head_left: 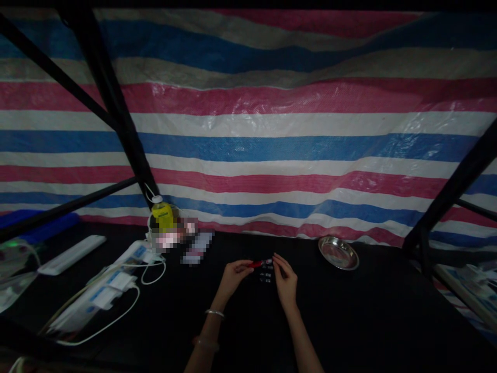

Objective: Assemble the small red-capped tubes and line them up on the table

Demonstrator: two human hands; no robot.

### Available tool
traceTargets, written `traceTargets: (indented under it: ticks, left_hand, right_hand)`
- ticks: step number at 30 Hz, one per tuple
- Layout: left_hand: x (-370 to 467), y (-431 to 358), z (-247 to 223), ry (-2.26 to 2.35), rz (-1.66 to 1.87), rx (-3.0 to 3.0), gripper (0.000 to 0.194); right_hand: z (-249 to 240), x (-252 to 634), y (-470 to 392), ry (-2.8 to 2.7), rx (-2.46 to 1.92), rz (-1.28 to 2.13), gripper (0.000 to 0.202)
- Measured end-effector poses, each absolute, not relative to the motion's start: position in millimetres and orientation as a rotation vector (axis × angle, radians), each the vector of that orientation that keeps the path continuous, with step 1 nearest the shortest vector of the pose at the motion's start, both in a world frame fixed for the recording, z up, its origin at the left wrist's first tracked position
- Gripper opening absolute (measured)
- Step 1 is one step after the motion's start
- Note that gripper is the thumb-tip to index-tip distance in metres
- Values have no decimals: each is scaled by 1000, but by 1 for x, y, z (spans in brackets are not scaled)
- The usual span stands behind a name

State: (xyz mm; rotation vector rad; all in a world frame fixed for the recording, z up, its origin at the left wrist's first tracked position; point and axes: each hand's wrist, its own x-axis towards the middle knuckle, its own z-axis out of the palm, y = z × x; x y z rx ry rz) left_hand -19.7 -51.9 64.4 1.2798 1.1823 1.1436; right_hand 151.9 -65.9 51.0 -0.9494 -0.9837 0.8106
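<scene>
Left hand [233, 274]: pinches red piece [255, 264], steadying it, I judge.
Right hand [286, 281]: at piece's right end; grip, I can't tell.
Parts [267, 275]: between, handy.

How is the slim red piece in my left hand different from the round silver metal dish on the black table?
The slim red piece is elongated, while the round silver metal dish is wide and shallow. The red piece looks far smaller than the dish. The left hand holds the red piece, with the right hand close by; the dish rests untouched on the black table.
</scene>
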Motion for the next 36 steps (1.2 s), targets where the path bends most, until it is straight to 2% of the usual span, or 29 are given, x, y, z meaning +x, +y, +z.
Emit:
traceTargets:
  ticks: [9, 14, 18, 23, 28, 36]
  left_hand:
    - [17, -76, 47, 861, 1207, 708, 36]
    - [18, -74, 45, 859, 1206, 571, 28]
    - [8, -62, 50, 931, 1285, 533, 24]
    - [-13, -39, 67, 981, 1278, 658, 28]
    - [-24, -11, 78, 1107, 1173, 1027, 30]
    - [-23, 26, 54, 1408, 1090, 1487, 21]
  right_hand:
    - [72, 134, -64, -1055, -971, 784, 34]
    - [91, 142, -58, -1137, -959, 842, 26]
    - [95, 154, -54, -1193, -970, 859, 27]
    - [90, 175, -44, -1453, -1091, 756, 17]
    - [77, 181, -21, -1530, -1132, 661, 12]
    - [33, 180, 14, -1511, -1196, 725, 13]
